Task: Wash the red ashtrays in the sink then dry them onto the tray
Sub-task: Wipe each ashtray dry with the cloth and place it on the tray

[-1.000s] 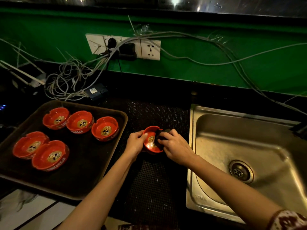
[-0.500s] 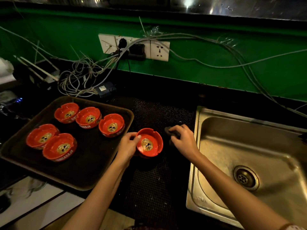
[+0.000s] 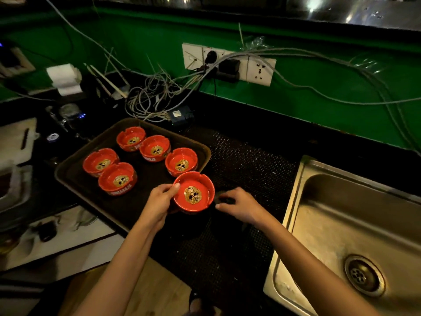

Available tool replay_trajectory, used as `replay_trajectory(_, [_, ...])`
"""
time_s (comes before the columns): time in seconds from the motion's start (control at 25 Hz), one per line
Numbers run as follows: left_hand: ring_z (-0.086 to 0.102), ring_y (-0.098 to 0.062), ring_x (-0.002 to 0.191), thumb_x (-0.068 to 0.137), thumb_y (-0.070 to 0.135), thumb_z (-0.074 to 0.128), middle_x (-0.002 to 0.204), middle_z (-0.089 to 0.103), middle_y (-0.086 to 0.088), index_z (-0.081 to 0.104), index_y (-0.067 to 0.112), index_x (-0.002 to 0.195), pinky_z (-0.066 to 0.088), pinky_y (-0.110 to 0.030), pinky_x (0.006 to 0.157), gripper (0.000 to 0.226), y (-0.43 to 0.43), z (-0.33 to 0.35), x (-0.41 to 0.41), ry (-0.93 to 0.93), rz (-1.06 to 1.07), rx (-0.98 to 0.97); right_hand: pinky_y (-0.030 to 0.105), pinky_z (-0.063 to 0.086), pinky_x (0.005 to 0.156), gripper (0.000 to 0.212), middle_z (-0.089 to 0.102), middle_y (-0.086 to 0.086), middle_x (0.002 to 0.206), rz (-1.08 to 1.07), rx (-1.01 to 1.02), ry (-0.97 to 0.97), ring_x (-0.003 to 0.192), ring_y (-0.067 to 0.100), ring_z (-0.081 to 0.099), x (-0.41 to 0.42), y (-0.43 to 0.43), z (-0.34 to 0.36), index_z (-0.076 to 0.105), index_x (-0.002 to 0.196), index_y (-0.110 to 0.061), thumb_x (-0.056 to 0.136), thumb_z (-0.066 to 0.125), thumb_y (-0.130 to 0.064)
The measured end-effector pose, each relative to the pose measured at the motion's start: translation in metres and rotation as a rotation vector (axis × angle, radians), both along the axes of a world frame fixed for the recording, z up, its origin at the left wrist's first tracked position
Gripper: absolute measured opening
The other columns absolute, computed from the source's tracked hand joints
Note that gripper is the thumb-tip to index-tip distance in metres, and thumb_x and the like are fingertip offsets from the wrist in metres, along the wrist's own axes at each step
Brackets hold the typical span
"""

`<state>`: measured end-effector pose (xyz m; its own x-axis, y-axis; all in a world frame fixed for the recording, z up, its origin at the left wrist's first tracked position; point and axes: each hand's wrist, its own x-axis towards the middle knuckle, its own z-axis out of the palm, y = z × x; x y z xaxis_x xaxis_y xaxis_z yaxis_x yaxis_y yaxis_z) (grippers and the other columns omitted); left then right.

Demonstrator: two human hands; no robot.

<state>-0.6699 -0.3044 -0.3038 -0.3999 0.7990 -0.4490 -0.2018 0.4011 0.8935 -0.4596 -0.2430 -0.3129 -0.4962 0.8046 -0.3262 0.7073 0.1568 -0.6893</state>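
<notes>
Ashtray shifted to tray edge, left fingers gripping it, right fingers clutching sponge

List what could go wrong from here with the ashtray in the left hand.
1. The left hand grips the held ashtray by one side of its rim only; if wet, it might slip and drop onto the tray edge.
2. It hangs close to the nearest ashtray on the tray; setting it down carelessly could knock or chip both.
3. Drips could reach the loose cables lying just behind the tray.
</notes>
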Motion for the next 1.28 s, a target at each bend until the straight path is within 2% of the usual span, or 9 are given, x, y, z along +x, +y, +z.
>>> replay_trajectory(0.12, [0.065,-0.015,0.070,0.094,0.015,0.055,0.077,0.068,-0.006,0.063,0.003,0.095,0.052,-0.027,0.065,0.014,-0.009,0.000,-0.011,0.009,0.050,0.016,0.033,0.041,0.099,0.034,0.058,0.005,0.120,-0.087,0.153,-0.144,0.118,0.027,0.045,-0.023,-0.004,0.001,0.061,0.123,-0.021,0.089,0.055,-0.024])
replay_trajectory(0.24, [0.066,-0.015,0.072,0.095,0.015,0.054,0.080,0.068,-0.007,0.062,0.006,0.093,0.052,-0.025,0.062,0.012,-0.015,0.002,-0.024,-0.002,0.062,0.010,0.023,0.043,0.092,0.037,0.065,0.005,0.119,-0.239,0.105,0.132,0.109,0.018,0.057,-0.052,-0.006,0.015,0.059,0.126,-0.014,0.091,0.050,-0.017])
replay_trajectory(0.36, [0.066,-0.020,0.079,0.095,0.016,0.053,0.087,0.069,-0.011,0.062,0.004,0.100,0.053,-0.030,0.067,0.016,-0.012,0.003,-0.040,0.008,0.055,0.016,0.031,0.047,0.091,0.026,0.070,0.005,0.107,-0.228,0.043,0.218,0.103,0.020,0.062,-0.081,-0.007,0.021,0.070,0.109,-0.013,0.093,0.050,-0.015])
replay_trajectory(0.48, [0.067,-0.025,0.084,0.095,0.018,0.054,0.091,0.070,-0.014,0.064,0.001,0.103,0.056,-0.036,0.072,0.021,-0.012,-0.002,-0.069,0.118,0.053,-0.006,0.034,0.051,0.087,0.021,0.072,0.008,0.099,-0.280,0.036,0.236,0.093,0.021,0.065,-0.110,-0.009,0.024,0.073,0.102,-0.012,0.091,0.055,-0.016])
replay_trajectory(0.68, [0.068,-0.035,0.083,0.092,0.021,0.059,0.083,0.070,-0.019,0.068,0.006,0.074,0.055,-0.047,0.080,0.025,-0.015,-0.018,-0.113,0.470,-0.010,-0.176,0.037,0.055,0.077,0.015,0.071,0.007,0.082,-0.280,-0.002,0.178,0.076,0.020,0.066,-0.156,-0.013,0.014,0.073,0.084,-0.008,0.086,0.060,-0.013])
replay_trajectory(0.88, [0.062,-0.021,0.067,0.088,0.019,0.063,0.081,0.072,-0.017,0.073,0.004,0.082,0.052,-0.035,0.068,0.019,-0.012,-0.024,-0.131,0.842,-0.137,-0.191,0.035,0.052,0.056,0.026,0.061,0.007,0.065,-0.315,0.026,0.036,0.059,0.021,0.062,-0.184,-0.015,0.003,0.063,0.063,-0.003,0.087,0.056,-0.011])
replay_trajectory(1.04, [0.048,0.000,0.053,0.089,0.017,0.063,0.084,0.071,-0.007,0.070,0.004,0.105,0.035,-0.014,0.051,0.022,-0.013,-0.030,-0.131,0.943,-0.129,-0.168,0.037,0.057,0.060,0.022,0.067,0.009,0.071,-0.368,0.025,0.012,0.060,0.020,0.065,-0.194,-0.018,-0.007,0.068,0.070,0.000,0.087,0.058,-0.011])
replay_trajectory(1.16, [0.054,-0.006,0.053,0.089,0.018,0.063,0.071,0.066,-0.004,0.071,0.003,0.102,0.040,-0.018,0.051,0.021,-0.016,-0.040,-0.133,0.982,-0.141,-0.137,0.039,0.059,0.063,0.022,0.067,0.009,0.073,-0.402,0.015,0.018,0.063,0.021,0.066,-0.198,-0.019,-0.010,0.069,0.072,-0.003,0.087,0.060,-0.015])
replay_trajectory(1.28, [0.064,-0.020,0.061,0.089,0.016,0.063,0.074,0.069,-0.010,0.070,0.001,0.102,0.052,-0.029,0.058,0.021,-0.017,-0.044,-0.134,0.982,-0.145,-0.083,0.039,0.059,0.063,0.021,0.068,0.009,0.072,-0.405,-0.005,0.025,0.062,0.021,0.067,-0.199,-0.018,-0.013,0.070,0.071,-0.003,0.087,0.060,-0.013])
